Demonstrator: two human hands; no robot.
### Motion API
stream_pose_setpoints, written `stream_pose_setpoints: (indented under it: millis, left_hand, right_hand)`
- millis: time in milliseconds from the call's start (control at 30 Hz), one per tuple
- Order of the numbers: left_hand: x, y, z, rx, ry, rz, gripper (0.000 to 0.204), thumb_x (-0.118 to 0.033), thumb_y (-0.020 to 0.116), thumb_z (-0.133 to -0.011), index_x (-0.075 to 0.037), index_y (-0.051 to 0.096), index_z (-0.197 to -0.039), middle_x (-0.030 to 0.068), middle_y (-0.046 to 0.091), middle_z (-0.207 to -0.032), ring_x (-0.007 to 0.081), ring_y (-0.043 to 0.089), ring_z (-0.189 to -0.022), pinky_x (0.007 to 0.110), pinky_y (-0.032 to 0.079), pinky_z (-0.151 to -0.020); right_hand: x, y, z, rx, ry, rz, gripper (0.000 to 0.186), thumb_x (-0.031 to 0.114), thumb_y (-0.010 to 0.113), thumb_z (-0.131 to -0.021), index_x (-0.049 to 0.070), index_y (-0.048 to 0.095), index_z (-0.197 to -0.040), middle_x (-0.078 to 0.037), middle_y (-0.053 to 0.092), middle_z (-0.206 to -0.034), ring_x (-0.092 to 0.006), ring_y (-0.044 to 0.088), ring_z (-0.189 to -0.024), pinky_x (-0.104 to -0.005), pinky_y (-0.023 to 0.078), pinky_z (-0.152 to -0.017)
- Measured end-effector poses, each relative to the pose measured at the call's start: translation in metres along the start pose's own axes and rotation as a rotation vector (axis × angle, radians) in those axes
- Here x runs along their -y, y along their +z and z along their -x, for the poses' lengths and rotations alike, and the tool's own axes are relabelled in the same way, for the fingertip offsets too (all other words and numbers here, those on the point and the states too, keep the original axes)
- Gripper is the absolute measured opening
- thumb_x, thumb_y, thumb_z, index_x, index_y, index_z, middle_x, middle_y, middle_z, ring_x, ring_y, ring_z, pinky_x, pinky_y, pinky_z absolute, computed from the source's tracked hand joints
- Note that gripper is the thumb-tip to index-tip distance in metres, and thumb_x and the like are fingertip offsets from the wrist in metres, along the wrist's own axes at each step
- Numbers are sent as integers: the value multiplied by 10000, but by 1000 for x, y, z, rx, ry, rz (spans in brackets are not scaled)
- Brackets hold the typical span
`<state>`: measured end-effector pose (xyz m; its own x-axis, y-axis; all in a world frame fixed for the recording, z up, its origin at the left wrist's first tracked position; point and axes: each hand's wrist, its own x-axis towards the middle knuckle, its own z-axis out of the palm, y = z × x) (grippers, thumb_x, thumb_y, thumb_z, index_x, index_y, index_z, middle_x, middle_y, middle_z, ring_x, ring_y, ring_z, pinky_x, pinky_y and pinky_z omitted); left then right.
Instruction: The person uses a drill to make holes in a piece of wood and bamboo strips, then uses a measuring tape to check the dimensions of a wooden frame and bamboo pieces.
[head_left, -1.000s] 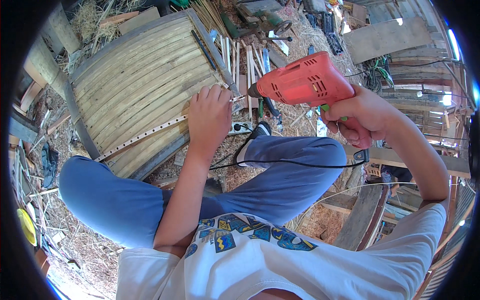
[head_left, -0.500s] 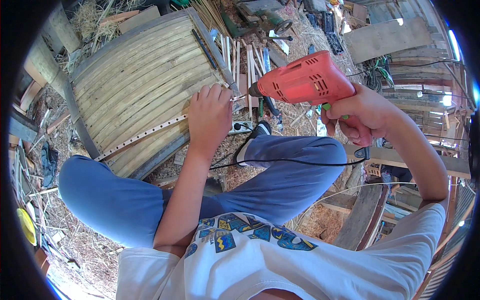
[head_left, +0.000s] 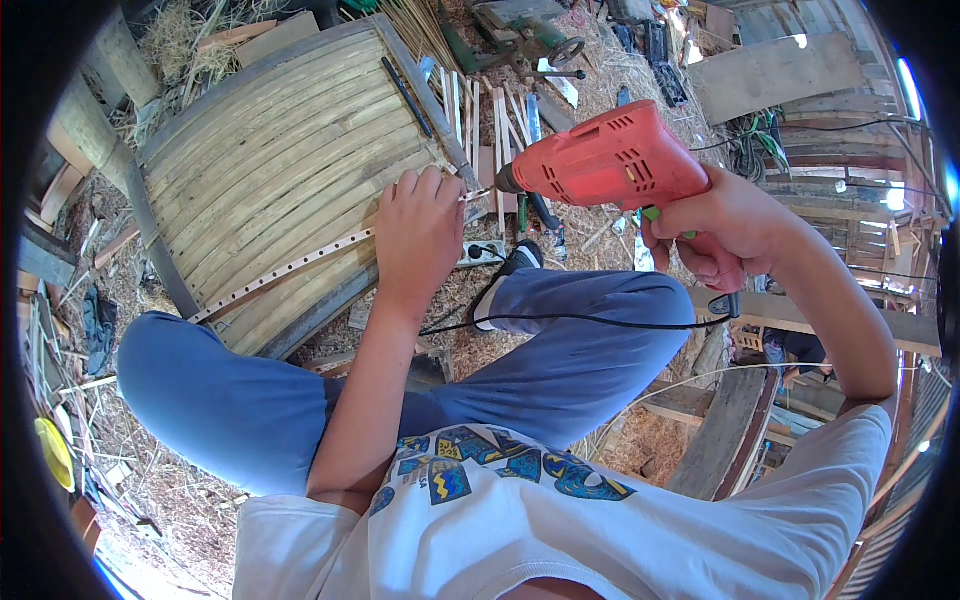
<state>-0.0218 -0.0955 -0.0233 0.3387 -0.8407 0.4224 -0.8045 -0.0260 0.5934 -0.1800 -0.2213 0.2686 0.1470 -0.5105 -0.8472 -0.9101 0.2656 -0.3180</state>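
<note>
My left hand (head_left: 418, 235) is closed on a pale, perforated strip (head_left: 282, 270) lying diagonally over the slatted wooden panel (head_left: 270, 150), its fingers near the strip's right end. My right hand (head_left: 725, 225) grips a red corded drill (head_left: 610, 155) by its handle, index finger at the green trigger. The drill lies horizontal, chuck pointing left at the strip's end beside my left fingertips; whether the bit touches it I cannot tell. A black rod (head_left: 405, 95) lies on the panel's upper right part.
A white power strip (head_left: 475, 255) with a plug is beyond my bent legs. Loose pale slats (head_left: 500, 160), a green metal machine (head_left: 540, 35), straw and scraps surround the panel. A plank (head_left: 715, 435) is at lower right; another person (head_left: 800, 350) is partly visible behind it.
</note>
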Motion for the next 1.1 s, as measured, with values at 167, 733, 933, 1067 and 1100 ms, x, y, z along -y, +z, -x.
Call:
stream_pose_setpoints:
  millis: [167, 733, 933, 1067, 1100]
  left_hand:
    - [1, 0, 0, -12, 2, 3, 179, -139, 758, -865, -112, 642, -998, 61, 579, -954, 280, 587, -974, 427, 456, -835]
    - [1, 1, 0, -20, 11, -4, 183, -134, 757, -861, -121, 640, -1002, 57, 579, -951, 278, 589, -969, 427, 459, -835]
    - [2, 2, 1, -14, 6, -11, 186, -137, 758, -860, -126, 641, -1004, 52, 580, -956, 274, 589, -969, 427, 461, -829]
    - [2, 3, 1, -37, 5, 9, 182, -148, 769, -851, -133, 661, -996, 65, 571, -933, 288, 594, -948, 444, 470, -809]
    - [2, 3, 0, -37, 5, 9, 182, -148, 769, -851, -133, 661, -996, 65, 571, -933, 288, 594, -948, 444, 470, -809]
  right_hand:
    - [-1, 0, -1, -6, -11, -2, 463, 111, 696, -858, 10, 605, -1301, -142, 698, -822, -130, 516, -423, -322, 402, -344]
    - [-1, 2, 1, -32, 38, 4, 557, 120, 685, -835, 46, 582, -1377, -84, 612, -748, -126, 507, -432, -330, 398, -347]
    - [3, 9, 4, -54, -34, 49, 360, 86, 701, -836, -2, 587, -1166, -122, 641, -745, -136, 522, -400, -312, 430, -344]
    - [1, 5, 1, -22, -23, 43, 422, 107, 704, -836, -7, 597, -1229, -110, 662, -788, -133, 526, -433, -327, 388, -342]
    - [0, 4, 0, -11, -26, 36, 415, 106, 705, -837, -7, 601, -1222, -110, 663, -787, -133, 526, -432, -326, 387, -341]
